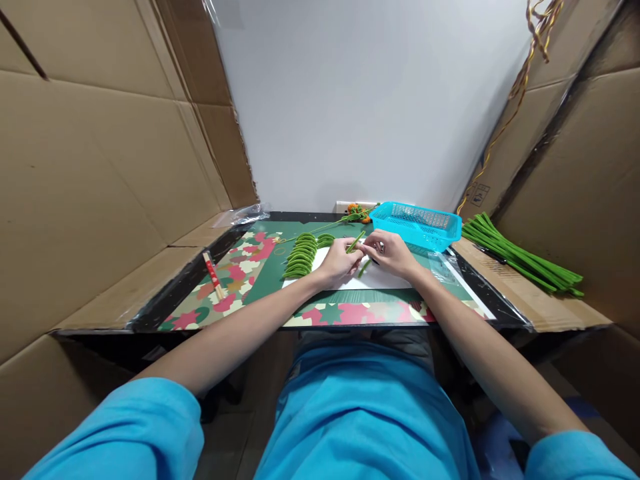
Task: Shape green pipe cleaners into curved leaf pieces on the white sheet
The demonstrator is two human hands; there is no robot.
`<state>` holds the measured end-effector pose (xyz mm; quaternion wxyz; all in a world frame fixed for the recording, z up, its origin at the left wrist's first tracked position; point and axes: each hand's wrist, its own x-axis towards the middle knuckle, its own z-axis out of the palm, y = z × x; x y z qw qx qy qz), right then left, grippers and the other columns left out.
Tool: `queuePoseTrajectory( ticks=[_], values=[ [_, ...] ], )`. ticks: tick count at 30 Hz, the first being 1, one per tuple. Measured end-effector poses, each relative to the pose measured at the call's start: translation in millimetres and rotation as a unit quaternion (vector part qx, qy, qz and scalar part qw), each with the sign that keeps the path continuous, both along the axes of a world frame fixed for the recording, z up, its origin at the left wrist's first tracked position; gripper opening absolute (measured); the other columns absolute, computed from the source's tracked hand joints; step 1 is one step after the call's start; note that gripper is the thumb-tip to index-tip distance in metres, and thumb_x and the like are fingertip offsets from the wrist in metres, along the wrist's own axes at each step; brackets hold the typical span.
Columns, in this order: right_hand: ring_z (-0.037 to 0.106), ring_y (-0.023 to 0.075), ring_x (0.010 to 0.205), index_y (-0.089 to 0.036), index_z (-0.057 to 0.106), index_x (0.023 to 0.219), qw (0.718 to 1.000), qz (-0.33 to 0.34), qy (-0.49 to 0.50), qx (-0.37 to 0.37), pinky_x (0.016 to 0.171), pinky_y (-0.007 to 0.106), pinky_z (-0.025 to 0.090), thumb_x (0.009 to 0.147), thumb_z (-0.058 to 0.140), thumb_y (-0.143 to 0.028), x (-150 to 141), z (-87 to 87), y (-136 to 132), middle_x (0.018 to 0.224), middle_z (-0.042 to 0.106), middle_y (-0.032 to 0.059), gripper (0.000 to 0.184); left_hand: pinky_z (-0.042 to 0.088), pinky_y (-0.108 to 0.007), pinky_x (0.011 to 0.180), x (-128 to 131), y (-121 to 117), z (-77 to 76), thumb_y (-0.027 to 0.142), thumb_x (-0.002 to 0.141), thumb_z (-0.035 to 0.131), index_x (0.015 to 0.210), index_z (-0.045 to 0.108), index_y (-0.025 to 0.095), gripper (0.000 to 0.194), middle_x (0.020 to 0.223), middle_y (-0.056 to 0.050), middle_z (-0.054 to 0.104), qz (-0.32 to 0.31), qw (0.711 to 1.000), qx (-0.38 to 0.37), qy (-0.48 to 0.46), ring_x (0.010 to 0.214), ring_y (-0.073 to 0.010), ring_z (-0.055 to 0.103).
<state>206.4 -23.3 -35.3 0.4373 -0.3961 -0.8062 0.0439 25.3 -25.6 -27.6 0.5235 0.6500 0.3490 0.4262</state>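
My left hand [340, 261] is closed around a green pipe cleaner [355, 242], whose upper end sticks out above the fingers. Fingertips of my right hand [393, 255] pinch at the same spot, touching those of the left. Below the hands a green fuzzy end [365, 269] shows over the white paper [395, 280]; whether it belongs to the same piece is hidden. Something small and dark shows under my right fingers, too small to name. Left of the hands lies a column of curved green pipe-cleaner pieces [301, 256], with a few more bent ones [326, 240] beside its top.
A blue plastic basket [425, 235] stands behind my right hand. Orange-and-green pipe-cleaner flowers [357, 212] lie at the back. Long green pipe cleaners [520, 257] are bundled on cardboard at right. A red paper-wrapped stick [213, 272] lies at left. Cardboard walls [100, 133] flank the table.
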Motion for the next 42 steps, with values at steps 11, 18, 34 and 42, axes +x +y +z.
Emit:
queuePoseTrajectory(
  ticks=[11,18,34,42],
  values=[
    [0.042,0.0148,0.059,-0.021,0.049,0.069,0.995,-0.08,-0.043,-0.047,0.059,0.03,0.025,0.099,0.051,-0.031,-10,-3.6,-1,0.065,0.054,0.0009,0.032,0.032,-0.028,0.06,-6,11,-3.3,0.025,0.084,0.061,0.064,0.046,0.021,0.025,0.055,0.004,0.051,0.1,0.946,0.243,0.19,0.059,-0.0147,0.048],
    [0.039,0.0128,0.056,-0.02,0.049,0.063,0.986,0.032,0.06,-0.152,0.057,0.028,0.027,0.1,0.045,-0.047,-5,-0.8,5,0.058,0.047,-0.002,0.046,0.031,-0.026,0.053,-5,14,-4.7,0.029,0.084,0.064,0.068,0.052,0.02,0.021,0.054,0.005,0.049,0.068,0.967,0.195,0.15,0.051,-0.0126,0.044],
    [0.053,0.0158,0.061,-0.019,0.058,0.066,0.993,-0.085,-0.047,-0.067,0.06,0.028,0.027,0.092,0.06,-0.023,-10,-6.7,10,0.067,0.066,0.0039,0.027,0.036,-0.025,0.048,-5,12,-6.2,0.024,0.085,0.056,0.07,0.053,0.021,0.015,0.05,0.005,0.052,0.039,0.976,0.158,0.147,0.043,-0.0125,0.048],
    [0.06,0.0187,0.066,-0.019,0.069,0.072,0.993,-0.108,-0.043,-0.008,0.075,0.032,0.039,0.096,0.066,-0.031,-9,-7.8,7,0.072,0.073,0.0052,0.027,0.032,-0.023,0.042,-6,13,-7.3,0.023,0.088,0.061,0.074,0.053,0.02,0.016,0.049,0.007,0.05,0.035,0.982,0.129,0.131,0.037,-0.0106,0.047]
  ],
)
